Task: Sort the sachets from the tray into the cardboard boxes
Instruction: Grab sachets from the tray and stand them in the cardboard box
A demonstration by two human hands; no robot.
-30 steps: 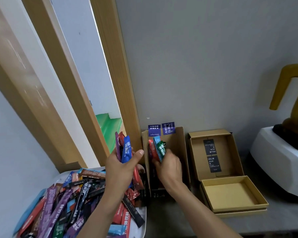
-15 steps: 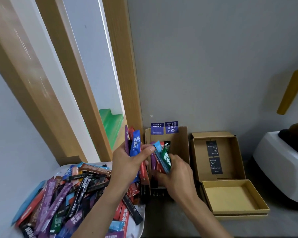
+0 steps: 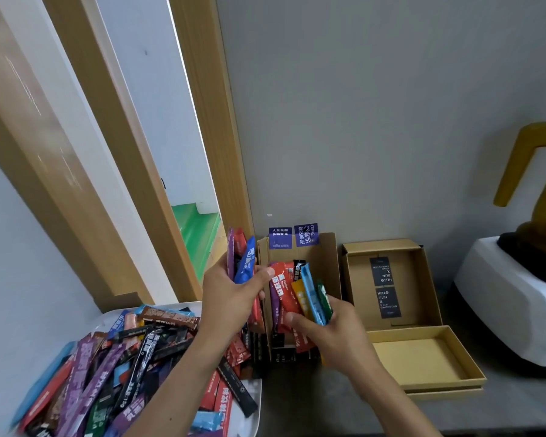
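Lifted and fanned wider than half a second ago: mixed sachets (image 3: 297,293), pinched in the right hand (image 3: 336,337) at the mouth of the tall box (image 3: 327,257). Just left of that box, another bundle (image 3: 246,260) clutched upright in the left hand (image 3: 230,299). Farther left, the heaped tray (image 3: 252,414); right, a flat box (image 3: 423,357) lying open. Mid-sort, apparently; next, parting colours between boxes without spilling.

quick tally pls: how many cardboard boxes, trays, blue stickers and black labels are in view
cardboard boxes: 2
tray: 1
blue stickers: 2
black labels: 2
total: 7
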